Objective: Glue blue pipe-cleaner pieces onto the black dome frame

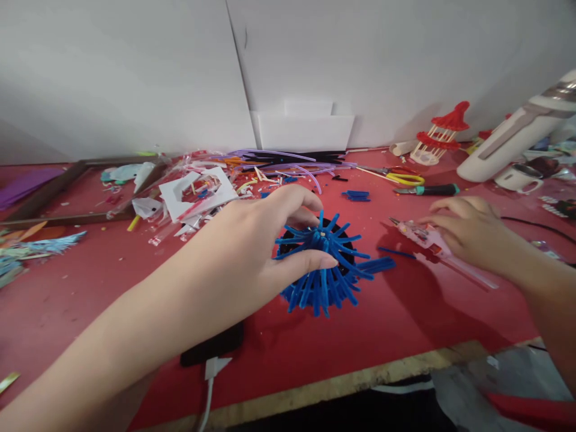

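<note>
My left hand (279,234) curves over a round blue pipe-cleaner piece (321,294) with spikes fanning outward on a black base. Thumb and fingers are apart on either side of its upright centre tuft; whether they press on it, I cannot tell. To the right, my right hand (477,237) has its fingers around a pink hot glue gun (425,237), whose nozzle points left and whose clear glue stick juts out behind. Part of the gun is hidden by the hand. Between them lie cut blue pipe cleaners (380,264) on the red tabletop (279,372).
Behind are scraps with a white paper cutout (175,195), purple pipe cleaners (288,155), pliers (432,190) and yellow-handled scissors (405,179). A red-roofed stick model (443,135), white flask (508,138) and mug (517,179) stand far right. A black phone (216,345) with cable lies in front.
</note>
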A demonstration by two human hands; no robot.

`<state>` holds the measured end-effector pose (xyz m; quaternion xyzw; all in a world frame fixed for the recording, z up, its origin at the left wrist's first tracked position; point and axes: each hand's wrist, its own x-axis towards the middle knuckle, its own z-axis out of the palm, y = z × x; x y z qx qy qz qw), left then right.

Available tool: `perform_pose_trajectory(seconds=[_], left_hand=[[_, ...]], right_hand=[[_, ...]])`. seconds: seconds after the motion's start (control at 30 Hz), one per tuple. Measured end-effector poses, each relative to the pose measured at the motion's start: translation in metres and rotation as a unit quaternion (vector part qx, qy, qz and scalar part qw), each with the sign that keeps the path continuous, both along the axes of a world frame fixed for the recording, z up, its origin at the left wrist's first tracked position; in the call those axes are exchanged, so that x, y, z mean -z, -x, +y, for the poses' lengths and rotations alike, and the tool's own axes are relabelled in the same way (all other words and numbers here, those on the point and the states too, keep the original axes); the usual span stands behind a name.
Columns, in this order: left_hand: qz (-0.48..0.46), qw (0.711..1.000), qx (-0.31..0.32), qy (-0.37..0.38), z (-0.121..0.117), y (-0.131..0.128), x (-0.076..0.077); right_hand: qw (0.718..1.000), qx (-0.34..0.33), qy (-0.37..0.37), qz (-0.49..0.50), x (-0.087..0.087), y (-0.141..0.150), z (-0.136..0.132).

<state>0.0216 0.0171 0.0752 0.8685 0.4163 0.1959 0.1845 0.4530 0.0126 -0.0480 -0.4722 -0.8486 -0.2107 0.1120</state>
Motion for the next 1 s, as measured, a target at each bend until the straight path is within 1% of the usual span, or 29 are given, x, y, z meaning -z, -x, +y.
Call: perform_pose_trajectory(seconds=[0.07, 0.13, 0.2, 0.27, 0.33, 0.4, 0.43, 0.47, 0.5, 0.53, 0.6, 0.63, 0.73, 0.8, 0.83, 0.87, 0.9, 0.93, 1.0], left_hand=[[0.002, 1.000, -0.006, -0.018, 0.000, -0.001, -0.002], [-0.003, 0.999, -0.009, -0.044, 0.000, -0.001, -0.006], [-0.019, 0.997, -0.007, -0.071, 0.000, -0.002, -0.010], [-0.039, 0.995, -0.005, -0.095, 0.000, -0.002, -0.012], [-0.066, 0.990, -0.004, -0.125, 0.001, -0.002, -0.011], [-0.105, 0.983, -0.003, -0.152, 0.001, -0.002, -0.007], [-0.128, 0.979, 0.004, -0.159, 0.001, -0.002, -0.004], [-0.148, 0.976, 0.016, -0.158, 0.001, -0.003, -0.002], [-0.165, 0.975, 0.031, -0.146, 0.000, -0.003, 0.000], [-0.177, 0.975, 0.045, -0.128, -0.001, -0.004, 0.002], [-0.192, 0.973, 0.063, -0.108, -0.004, -0.005, 0.002], [-0.193, 0.972, 0.062, -0.116, -0.005, -0.006, 0.001], [-0.191, 0.961, 0.047, -0.195, -0.008, -0.007, -0.004], [-0.200, 0.951, 0.021, -0.237, -0.008, -0.006, -0.007], [-0.208, 0.947, 0.002, -0.246, -0.008, -0.005, -0.008], [-0.219, 0.943, -0.020, -0.251, -0.007, -0.004, -0.008], [-0.230, 0.939, -0.041, -0.251, -0.007, -0.004, -0.007], [-0.240, 0.937, -0.055, -0.250, -0.006, -0.003, -0.006], [-0.251, 0.933, -0.064, -0.249, -0.004, -0.002, -0.004]], right_hand=[[1.000, 0.000, 0.014, 0.011, 0.000, 0.029, -0.011], [0.998, -0.006, 0.057, 0.022, 0.003, 0.051, -0.018], [0.994, -0.023, 0.088, 0.058, 0.007, 0.062, -0.018], [0.990, -0.037, 0.089, 0.102, 0.004, 0.067, -0.015], [0.988, -0.033, 0.068, 0.135, -0.007, 0.075, -0.012], [0.978, -0.009, 0.050, 0.204, -0.027, 0.094, -0.013], [0.951, 0.041, 0.064, 0.299, -0.040, 0.107, -0.015], [0.914, 0.043, 0.081, 0.395, -0.053, 0.121, -0.018], [0.878, 0.012, 0.109, 0.465, -0.066, 0.136, -0.021], [0.847, -0.031, 0.145, 0.511, -0.078, 0.151, -0.024], [0.787, -0.105, 0.227, 0.563, -0.100, 0.175, -0.025], [0.758, -0.143, 0.272, 0.576, -0.108, 0.184, -0.023], [0.665, -0.233, 0.390, 0.592, -0.124, 0.201, -0.011], [0.613, -0.271, 0.433, 0.603, -0.128, 0.207, -0.002], [0.594, -0.287, 0.440, 0.609, -0.129, 0.210, 0.001], [0.582, -0.298, 0.435, 0.619, -0.128, 0.212, 0.003], [0.578, -0.309, 0.420, 0.628, -0.127, 0.214, 0.005], [0.583, -0.318, 0.397, 0.633, -0.125, 0.216, 0.005], [0.612, -0.340, 0.339, 0.628, -0.121, 0.218, 0.004]])
